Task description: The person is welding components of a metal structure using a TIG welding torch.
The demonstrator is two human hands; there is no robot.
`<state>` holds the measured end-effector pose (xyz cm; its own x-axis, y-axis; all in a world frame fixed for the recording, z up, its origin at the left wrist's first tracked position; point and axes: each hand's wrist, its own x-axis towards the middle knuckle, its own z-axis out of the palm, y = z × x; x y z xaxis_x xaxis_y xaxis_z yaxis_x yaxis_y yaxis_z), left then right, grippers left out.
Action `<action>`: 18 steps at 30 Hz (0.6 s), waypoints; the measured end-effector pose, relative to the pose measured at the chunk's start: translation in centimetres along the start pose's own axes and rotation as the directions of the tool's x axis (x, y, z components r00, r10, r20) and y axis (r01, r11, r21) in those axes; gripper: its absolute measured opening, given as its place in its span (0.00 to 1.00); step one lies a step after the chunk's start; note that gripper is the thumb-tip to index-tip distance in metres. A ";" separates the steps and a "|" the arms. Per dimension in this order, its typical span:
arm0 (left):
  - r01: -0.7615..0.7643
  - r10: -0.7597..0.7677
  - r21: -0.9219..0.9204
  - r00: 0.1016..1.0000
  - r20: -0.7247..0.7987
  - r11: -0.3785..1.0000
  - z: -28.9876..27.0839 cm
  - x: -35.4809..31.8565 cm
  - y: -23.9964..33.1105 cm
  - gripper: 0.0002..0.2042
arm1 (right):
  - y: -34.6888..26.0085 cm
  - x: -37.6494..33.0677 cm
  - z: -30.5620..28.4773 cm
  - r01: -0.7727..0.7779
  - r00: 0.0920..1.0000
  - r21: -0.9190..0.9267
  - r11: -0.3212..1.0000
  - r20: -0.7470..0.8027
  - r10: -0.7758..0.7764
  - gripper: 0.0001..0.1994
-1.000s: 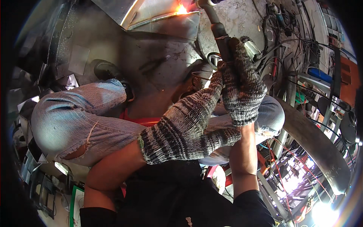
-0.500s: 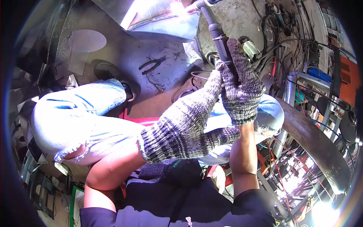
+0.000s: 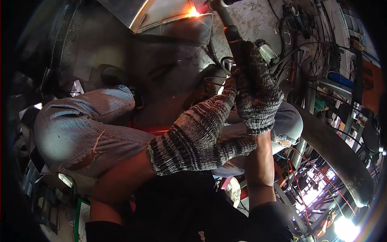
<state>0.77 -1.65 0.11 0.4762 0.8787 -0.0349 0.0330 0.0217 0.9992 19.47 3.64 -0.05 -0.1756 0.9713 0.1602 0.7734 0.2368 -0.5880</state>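
My right hand (image 3: 259,94), in a grey-and-black striped knit glove, is wrapped round the dark handle of a welding torch (image 3: 233,35). The torch's neck points up toward the seam of a grey metal workpiece (image 3: 177,30), where a small orange-white glow (image 3: 194,13) sits at the seam's right end. My left hand (image 3: 197,133), gloved the same way, stretches across to the right under the right hand. Its fingers lie extended along the right hand's inner side, near the handle's lower end, and its thumb stands apart by the right wrist. The fingertips are partly hidden.
Between my denim-covered knees the floor plate lies in shadow. A thick curved pipe (image 3: 338,157) runs down the right side. Cables and hoses (image 3: 296,44) tangle at the upper right, near a silver cylinder (image 3: 266,52). A bright lamp (image 3: 346,229) shines at the lower right.
The bright welding light has dropped to a small orange glow, and the whole scene is darker. The torch head has shifted slightly to the right; both hands stay nearly in place.
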 end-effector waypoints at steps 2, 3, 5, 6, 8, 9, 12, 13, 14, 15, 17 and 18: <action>-0.038 0.038 0.039 0.999 0.001 0.999 -0.1 0.1 -0.4 0.56 | -0.1 0.1 0.0 -0.014 0.999 -0.031 0.999 0.035 0.015 0.25; -0.057 0.057 0.058 0.998 0.001 0.997 -0.1 0.1 -0.6 0.57 | -0.2 0.1 0.0 -0.016 0.999 -0.032 0.999 0.036 0.018 0.25; -0.092 0.092 0.099 0.996 0.001 0.991 -0.2 0.0 -0.7 0.57 | -0.3 0.2 0.0 -0.013 0.999 -0.039 0.999 0.036 0.015 0.25; -0.031 0.027 0.109 0.999 0.040 0.994 -0.2 -0.1 -0.6 0.57 | -0.4 0.1 0.0 -0.026 0.999 -0.040 0.999 0.043 0.028 0.25; 0.165 -0.186 0.140 0.970 0.156 0.976 -0.4 -0.5 -0.3 0.57 | -0.4 0.2 0.0 0.004 1.000 -0.001 1.000 0.002 -0.004 0.25; 0.073 -0.091 0.122 0.984 0.150 0.990 -0.4 -0.4 -0.3 0.57 | -0.4 0.2 0.0 0.019 1.000 0.017 1.000 -0.018 -0.019 0.25; -0.136 0.130 0.075 0.988 0.081 0.988 -0.4 -0.2 -0.1 0.55 | -0.5 0.3 -0.1 -0.010 0.999 -0.053 0.999 0.038 0.012 0.25; -0.158 0.157 0.057 0.987 0.030 0.986 -0.4 -0.1 -0.1 0.55 | -0.6 0.3 -0.3 -0.031 0.997 -0.067 0.997 0.067 0.035 0.25; -0.169 0.169 0.053 0.986 0.018 0.984 -0.4 0.0 -0.1 0.55 | -0.5 0.5 -0.1 0.066 0.998 -0.063 0.996 0.012 -0.066 0.25; -0.181 0.181 0.050 0.984 0.006 0.982 -0.4 0.0 -0.1 0.55 | -0.6 0.5 -0.1 0.069 0.998 -0.046 0.997 0.005 -0.069 0.25; -0.180 0.175 0.074 0.982 0.063 0.981 -0.5 0.0 0.1 0.56 | -0.6 0.4 -0.1 0.007 0.999 -0.042 0.999 0.035 -0.006 0.25; -0.179 0.171 0.086 0.981 0.092 0.980 -0.6 -0.1 0.2 0.56 | -0.5 0.3 -0.2 -0.053 0.995 -0.057 0.997 0.079 0.058 0.25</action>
<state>0.22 -1.41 0.29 0.5533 0.8219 0.1353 0.0228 -0.1773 0.9839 19.11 3.78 0.46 -0.1780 0.9820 0.0632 0.8149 0.1831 -0.5499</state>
